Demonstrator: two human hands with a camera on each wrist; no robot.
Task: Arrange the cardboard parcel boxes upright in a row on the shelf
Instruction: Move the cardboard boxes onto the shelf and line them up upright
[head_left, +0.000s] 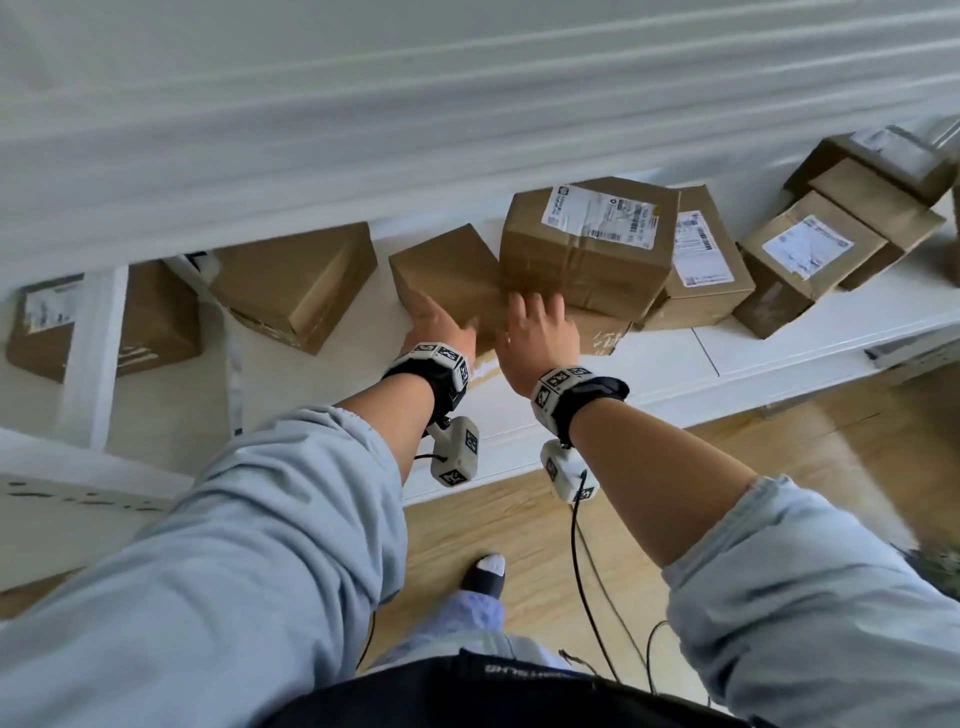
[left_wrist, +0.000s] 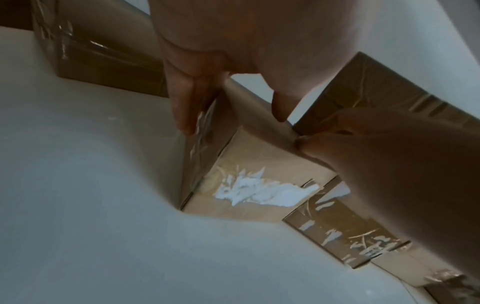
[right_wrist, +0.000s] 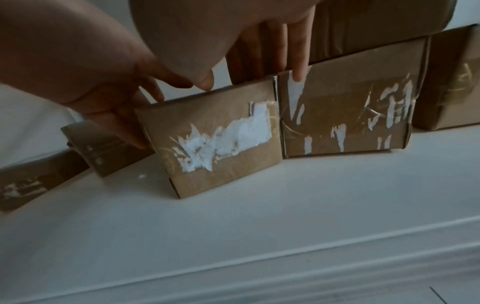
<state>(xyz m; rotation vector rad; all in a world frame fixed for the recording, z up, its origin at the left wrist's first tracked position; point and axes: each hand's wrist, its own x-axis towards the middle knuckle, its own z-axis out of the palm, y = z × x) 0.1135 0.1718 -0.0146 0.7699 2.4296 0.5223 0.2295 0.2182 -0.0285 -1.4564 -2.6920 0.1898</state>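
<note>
White shelf boarding (head_left: 675, 374) is carrying about nine brown parcel boxes, and both hands are gripping the torn-label box (right_wrist: 215, 144) standing on edge near its front: the left hand (head_left: 441, 322) is curling fingers (left_wrist: 187, 111) down its left face, the right hand (head_left: 540, 332) is reaching over its top. Touching it at three o'clock, a taped box (right_wrist: 345, 115) is sitting under the large labelled box (head_left: 587, 239), whose print is too blurred to read. Others are lying tilted toward nine and two o'clock.
</note>
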